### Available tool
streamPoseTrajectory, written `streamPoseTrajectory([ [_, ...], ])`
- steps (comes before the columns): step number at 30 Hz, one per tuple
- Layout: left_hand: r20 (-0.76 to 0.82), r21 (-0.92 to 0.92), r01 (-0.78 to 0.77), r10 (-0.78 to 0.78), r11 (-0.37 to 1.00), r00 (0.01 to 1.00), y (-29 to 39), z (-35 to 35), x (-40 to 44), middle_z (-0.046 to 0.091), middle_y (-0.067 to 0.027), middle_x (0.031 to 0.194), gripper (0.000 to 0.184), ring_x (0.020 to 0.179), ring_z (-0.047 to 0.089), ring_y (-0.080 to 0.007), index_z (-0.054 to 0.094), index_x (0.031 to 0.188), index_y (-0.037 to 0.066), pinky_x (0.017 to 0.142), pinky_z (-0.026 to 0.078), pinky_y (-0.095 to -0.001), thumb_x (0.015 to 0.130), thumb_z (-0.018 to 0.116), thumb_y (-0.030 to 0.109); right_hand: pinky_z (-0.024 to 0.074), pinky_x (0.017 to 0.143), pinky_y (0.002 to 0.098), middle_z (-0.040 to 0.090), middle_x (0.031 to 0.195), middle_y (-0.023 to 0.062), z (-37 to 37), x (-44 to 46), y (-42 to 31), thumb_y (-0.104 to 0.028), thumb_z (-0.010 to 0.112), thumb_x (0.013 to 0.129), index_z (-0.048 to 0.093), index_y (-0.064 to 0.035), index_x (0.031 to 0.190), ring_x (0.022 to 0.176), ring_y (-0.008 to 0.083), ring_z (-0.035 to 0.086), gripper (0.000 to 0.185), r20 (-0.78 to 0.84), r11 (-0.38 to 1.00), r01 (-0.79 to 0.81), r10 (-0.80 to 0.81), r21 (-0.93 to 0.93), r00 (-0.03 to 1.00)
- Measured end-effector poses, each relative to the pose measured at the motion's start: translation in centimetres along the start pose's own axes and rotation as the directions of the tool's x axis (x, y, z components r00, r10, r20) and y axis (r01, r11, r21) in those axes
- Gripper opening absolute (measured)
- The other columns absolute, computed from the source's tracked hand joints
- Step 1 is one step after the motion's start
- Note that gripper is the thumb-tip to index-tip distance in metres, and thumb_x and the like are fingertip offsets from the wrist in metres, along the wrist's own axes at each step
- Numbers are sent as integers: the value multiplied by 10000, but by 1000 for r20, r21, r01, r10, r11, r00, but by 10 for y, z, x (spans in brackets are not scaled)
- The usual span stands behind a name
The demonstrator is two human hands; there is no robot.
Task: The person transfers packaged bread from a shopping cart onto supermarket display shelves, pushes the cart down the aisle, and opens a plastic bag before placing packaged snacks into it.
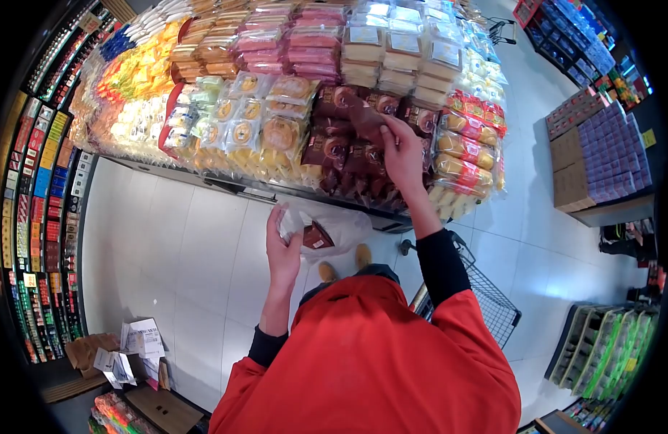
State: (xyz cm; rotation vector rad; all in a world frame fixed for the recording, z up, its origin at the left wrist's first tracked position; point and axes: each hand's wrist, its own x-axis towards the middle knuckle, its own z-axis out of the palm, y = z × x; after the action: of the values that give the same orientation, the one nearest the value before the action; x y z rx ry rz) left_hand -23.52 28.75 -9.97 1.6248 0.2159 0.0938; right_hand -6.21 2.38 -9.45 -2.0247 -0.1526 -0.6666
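Observation:
My right hand (404, 153) reaches over the display and pinches the edge of a dark brown snack packet (366, 120), tilted above the pile. Under it lie several matching brown packets (332, 148) with a round picture on the front. In front of the display edge, my left hand (282, 246) is closed on the rim of a clear plastic bag (341, 226). Inside this bag a brown packet (316, 236) shows through the film. Its lower part and anything beneath it are hard to make out.
Pale round cakes in wrappers (279, 134) lie left of the brown packets, and red-and-yellow packed rolls (465, 148) lie right. A wire shopping cart (486, 300) stands at my right. Stacked boxes (601, 155) are farther right, opened cartons (131, 347) at lower left.

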Motion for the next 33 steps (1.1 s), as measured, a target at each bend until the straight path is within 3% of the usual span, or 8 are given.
streamPoseTrajectory([
  [2, -14, 16, -13, 13, 1000, 1000, 1, -3, -1, 419, -168, 1525, 673, 1414, 392, -250, 313, 1507, -20, 1075, 420, -340, 868, 506, -113, 502, 919, 355, 703, 1148, 67, -17, -3, -27, -139, 574, 1010, 661, -66, 1212, 1020, 237, 669, 232, 126, 855, -356, 333, 378, 934],
  [3, -10, -20, 21, -21, 1000, 1000, 6, -3, -2, 435, -171, 1514, 666, 1406, 404, -247, 328, 1499, -22, 1084, 407, -334, 863, 504, -110, 525, 888, 329, 707, 1144, 70, -23, -7, -34, -139, 553, 1032, 653, -46, 1212, 982, 224, 686, 226, 353, 465, -633, 555, 619, 753],
  [7, 14, -39, 53, -52, 998, 999, 16, -4, -2, 467, -181, 1491, 638, 1382, 437, -237, 369, 1477, -30, 1116, 366, -323, 858, 507, -104, 512, 1033, 471, 661, 1250, 81, -28, -47, -16, -145, 499, 1052, 566, -56, 1289, 1121, 238, 653, 261, 660, -139, -651, 279, 746, 697],
  [11, 6, -25, 38, -38, 999, 999, 7, -12, -3, 468, -179, 1486, 629, 1367, 451, -239, 387, 1469, -33, 1132, 343, -325, 856, 510, -107, 493, 1056, 498, 626, 1313, 114, -27, -83, -13, -197, 567, 1012, 524, -46, 1344, 1165, 272, 629, 367, 699, -336, -622, 193, 707, 689],
  [17, 7, -120, 71, -71, 990, 997, 13, -10, -10, 506, -161, 1442, 568, 1352, 466, -236, 429, 1448, -29, 1103, 380, -323, 894, 547, -77, 609, 859, 352, 593, 1343, 195, -30, -118, -19, -185, 530, 997, 501, 17, 1372, 1193, 295, 617, 427, 723, -183, -699, 179, 691, 667],
  [25, 82, -135, 108, -97, 985, 992, 37, -2, -10, 685, -87, 1179, 310, 1007, 642, -113, 599, 1291, -36, 865, 506, -234, 993, 600, 47, 600, 882, 360, 609, 1321, 184, -10, -134, -75, -147, 431, 1025, 489, 39, 1375, 1154, 281, 646, 401, 887, -680, -627, 72, 379, 457],
  [28, 122, -184, 142, -121, 973, 985, 31, -8, -16, 699, -79, 1141, 282, 949, 649, -96, 623, 1261, -38, 828, 514, -227, 991, 599, 38, 600, 912, 390, 635, 1297, 141, 4, -142, -82, -179, 439, 1069, 505, -8, 1365, 1165, 257, 652, 348, 844, -330, -776, 212, 537, 493],
  [33, 94, -132, 95, -83, 987, 992, 45, -7, -12, 701, -74, 1131, 300, 1012, 652, -104, 624, 1296, -5, 862, 509, -220, 1002, 576, 31, 574, 968, 451, 581, 1387, 149, -3, -138, -90, -204, 465, 1067, 487, -24, 1393, 1249, 329, 602, 373, 756, -174, -741, 261, 649, 600],
])
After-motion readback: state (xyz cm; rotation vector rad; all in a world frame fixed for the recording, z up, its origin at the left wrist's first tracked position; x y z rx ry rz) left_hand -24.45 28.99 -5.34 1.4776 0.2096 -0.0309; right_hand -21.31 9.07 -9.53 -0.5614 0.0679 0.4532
